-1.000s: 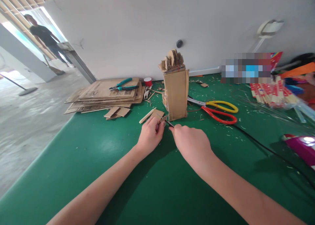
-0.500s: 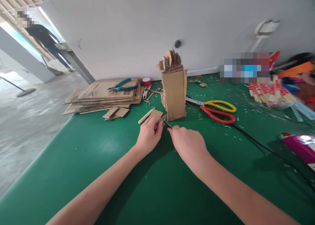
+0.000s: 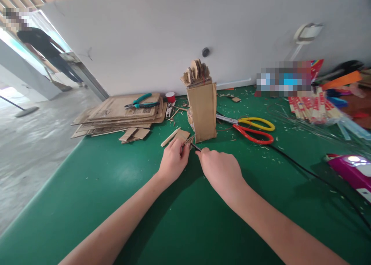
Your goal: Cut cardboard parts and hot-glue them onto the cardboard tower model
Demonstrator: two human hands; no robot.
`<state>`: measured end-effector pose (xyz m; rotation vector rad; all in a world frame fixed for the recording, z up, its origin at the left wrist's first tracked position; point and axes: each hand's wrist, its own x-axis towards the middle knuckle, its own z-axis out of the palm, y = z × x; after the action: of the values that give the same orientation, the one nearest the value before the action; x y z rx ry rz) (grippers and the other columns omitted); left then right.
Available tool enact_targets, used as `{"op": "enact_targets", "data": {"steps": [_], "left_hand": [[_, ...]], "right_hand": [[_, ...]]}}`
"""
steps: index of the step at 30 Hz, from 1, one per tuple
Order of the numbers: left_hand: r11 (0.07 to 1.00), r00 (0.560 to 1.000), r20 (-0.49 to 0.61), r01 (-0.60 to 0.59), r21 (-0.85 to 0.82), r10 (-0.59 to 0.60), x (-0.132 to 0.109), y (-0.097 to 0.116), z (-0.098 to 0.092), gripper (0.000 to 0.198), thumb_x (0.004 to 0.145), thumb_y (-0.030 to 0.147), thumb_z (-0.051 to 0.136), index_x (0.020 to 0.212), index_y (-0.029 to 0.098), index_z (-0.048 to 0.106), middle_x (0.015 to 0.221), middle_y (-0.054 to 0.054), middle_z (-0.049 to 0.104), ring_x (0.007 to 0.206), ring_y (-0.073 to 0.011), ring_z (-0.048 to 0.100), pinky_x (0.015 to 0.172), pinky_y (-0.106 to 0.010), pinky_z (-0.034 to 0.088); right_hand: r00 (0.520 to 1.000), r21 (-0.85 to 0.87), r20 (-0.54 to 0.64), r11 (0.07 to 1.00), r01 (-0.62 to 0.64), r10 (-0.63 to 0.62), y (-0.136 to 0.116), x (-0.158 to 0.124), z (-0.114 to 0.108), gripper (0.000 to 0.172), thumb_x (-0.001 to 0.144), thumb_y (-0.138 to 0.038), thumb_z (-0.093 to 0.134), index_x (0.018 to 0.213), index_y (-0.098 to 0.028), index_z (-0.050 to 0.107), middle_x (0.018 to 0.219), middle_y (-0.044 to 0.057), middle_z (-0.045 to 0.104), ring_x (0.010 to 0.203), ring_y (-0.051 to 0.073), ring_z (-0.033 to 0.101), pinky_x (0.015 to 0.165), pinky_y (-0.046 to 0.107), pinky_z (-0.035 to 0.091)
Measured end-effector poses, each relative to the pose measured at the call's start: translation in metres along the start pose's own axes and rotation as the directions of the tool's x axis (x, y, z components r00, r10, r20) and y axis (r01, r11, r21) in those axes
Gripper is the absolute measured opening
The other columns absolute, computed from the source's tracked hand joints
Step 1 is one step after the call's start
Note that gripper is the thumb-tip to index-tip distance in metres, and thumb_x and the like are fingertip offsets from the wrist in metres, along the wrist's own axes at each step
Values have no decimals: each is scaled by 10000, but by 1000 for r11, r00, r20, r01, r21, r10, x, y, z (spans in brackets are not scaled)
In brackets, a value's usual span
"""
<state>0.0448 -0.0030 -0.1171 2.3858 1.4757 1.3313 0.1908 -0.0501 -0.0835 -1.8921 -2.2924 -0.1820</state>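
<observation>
My left hand (image 3: 173,161) is closed around a small piece of cardboard (image 3: 189,141) on the green table (image 3: 121,180). My right hand (image 3: 220,169) is closed on a thin dark tool (image 3: 195,146) whose tip meets that piece. Both hands rest just in front of an upright cardboard tower (image 3: 202,110) topped with cut cardboard discs. A flat cardboard scrap (image 3: 182,135) and a wooden stick (image 3: 170,137) lie beside my left hand.
Stacked cardboard sheets (image 3: 121,112) with teal pliers (image 3: 141,102) lie at the back left. Red and yellow scissors (image 3: 251,128) lie right of the tower. A black cable (image 3: 304,170), a purple object (image 3: 352,171) and packed chopsticks (image 3: 311,108) are at the right. A person (image 3: 43,48) stands far left.
Both hands keep their grip and stay almost still; the view has drifted slightly, so everything sits a little further left.
</observation>
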Motion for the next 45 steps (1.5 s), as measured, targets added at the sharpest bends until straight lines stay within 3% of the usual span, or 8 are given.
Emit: {"op": "enact_targets", "data": {"steps": [12,20,26,31,37,45], "left_hand": [[999,999,21,47,-15,-46,2,1,-3,286,839,198,486,597,202,334,566,38,386,515,-101,394,480,-222,296],[994,989,105,108,-35,-104,5,-1,-14,193,852,219,496,664,172,507,625,16,448,505,-91,421,469,-207,332],[988,975,161,156,3,-154,7,1,-17,123,845,249,520,787,173,597,625,12,525,486,-90,469,478,-205,361],[976,963,178,181,119,-201,10,3,-16,174,784,290,591,662,176,543,516,33,486,451,-100,431,458,-212,308],[970,955,181,218,112,-235,10,8,-14,271,800,292,548,585,187,421,518,36,459,466,-97,395,491,-217,287],[972,961,144,233,35,-236,9,8,-12,276,792,246,544,569,184,393,524,43,432,491,-92,382,495,-212,281]], "right_hand": [[1000,43,13,999,-21,21,-4,0,4,352,966,-247,325,782,-108,591,568,100,657,535,218,674,450,246,391],[988,150,147,988,23,-46,-8,5,-14,260,926,-144,360,816,-102,592,684,119,678,647,227,691,523,270,479],[993,118,84,990,72,-82,-12,12,-17,244,838,7,374,948,-69,578,774,113,645,653,219,685,520,287,511],[996,8,-28,996,86,-86,-15,8,-8,303,841,1,383,1084,-11,563,751,104,626,596,195,671,487,268,514],[995,-88,-13,991,97,-98,-16,3,-3,398,845,-3,384,1224,22,501,773,116,636,583,177,667,464,243,517],[996,-72,-35,995,74,-77,-19,2,4,391,837,2,391,1207,32,515,734,97,626,537,172,659,442,241,518]]}}
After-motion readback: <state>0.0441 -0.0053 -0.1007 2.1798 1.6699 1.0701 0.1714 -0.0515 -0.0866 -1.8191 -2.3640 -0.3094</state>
